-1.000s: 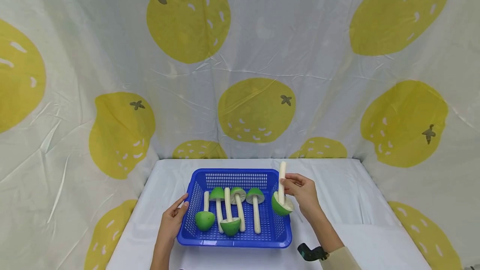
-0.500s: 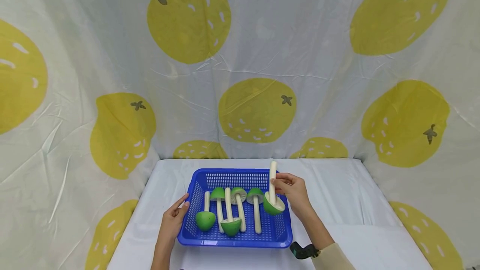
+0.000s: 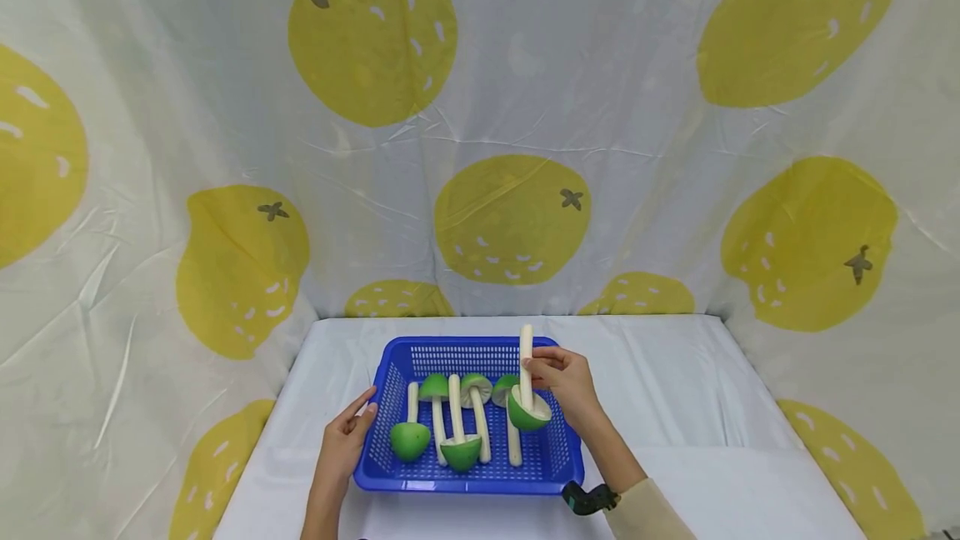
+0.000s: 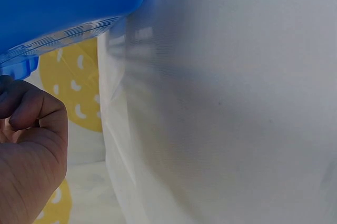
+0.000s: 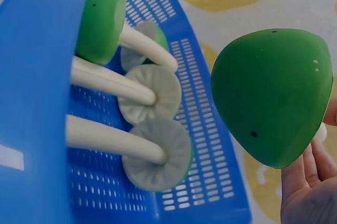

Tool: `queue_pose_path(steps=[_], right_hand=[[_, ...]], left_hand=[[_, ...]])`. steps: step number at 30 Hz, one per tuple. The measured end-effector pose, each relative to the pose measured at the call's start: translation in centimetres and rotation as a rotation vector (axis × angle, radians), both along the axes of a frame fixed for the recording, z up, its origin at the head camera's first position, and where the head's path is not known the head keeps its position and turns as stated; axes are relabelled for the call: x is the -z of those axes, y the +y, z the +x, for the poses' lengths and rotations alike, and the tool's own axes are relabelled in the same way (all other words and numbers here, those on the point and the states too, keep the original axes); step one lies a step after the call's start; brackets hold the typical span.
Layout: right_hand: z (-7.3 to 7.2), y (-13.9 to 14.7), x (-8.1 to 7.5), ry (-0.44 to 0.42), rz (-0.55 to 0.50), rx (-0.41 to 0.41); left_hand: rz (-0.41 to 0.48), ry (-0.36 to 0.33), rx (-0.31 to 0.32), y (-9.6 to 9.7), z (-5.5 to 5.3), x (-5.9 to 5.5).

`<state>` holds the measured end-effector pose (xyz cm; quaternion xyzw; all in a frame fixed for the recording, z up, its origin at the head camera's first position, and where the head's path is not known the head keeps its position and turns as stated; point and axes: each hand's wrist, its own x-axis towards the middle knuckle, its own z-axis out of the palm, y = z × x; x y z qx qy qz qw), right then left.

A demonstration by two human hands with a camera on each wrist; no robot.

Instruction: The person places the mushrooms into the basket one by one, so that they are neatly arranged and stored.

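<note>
My right hand [image 3: 570, 382] pinches the white stem of a toy mushroom [image 3: 529, 411], holding it upside down above the right part of a blue plastic basket [image 3: 468, 487]. Its green cap [image 5: 271, 97] hangs lowest and covers part of another mushroom in the head view. Several more green-capped mushrooms lie in the basket, some caps toward the back, such as one mushroom [image 3: 476, 394], others toward the front, such as another mushroom [image 3: 461, 452]. At the basket's left rim, my left hand [image 3: 343, 444] grips the edge with thumb and fingers; in the left wrist view curled fingers [image 4: 39, 110] show.
A white cloth covers the table [image 3: 675, 407] around the basket. Behind and on both sides hangs a pale curtain [image 3: 645, 148] printed with yellow lemons. A black device [image 3: 588, 498] is strapped to the right wrist.
My right hand has carried the held mushroom leftward, from the basket's right rim to above the mushroom lying furthest right. The left hand stays at the rim.
</note>
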<state>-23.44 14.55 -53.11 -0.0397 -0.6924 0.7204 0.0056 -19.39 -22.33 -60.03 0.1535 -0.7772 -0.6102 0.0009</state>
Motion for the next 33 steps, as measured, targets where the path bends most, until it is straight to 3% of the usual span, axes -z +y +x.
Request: queue_pose_path(steps=[14, 33], right_hand=[[-0.4, -2.6, 0.2, -0.005, -0.034, -0.035], [0.5, -3.8, 1.8, -0.082, 0.083, -0.143]], left_hand=[[-0.013, 0.001, -0.002, 0.1, -0.3, -0.1], [0.016, 0.023, 0.001, 0.0, 0.0, 0.3]])
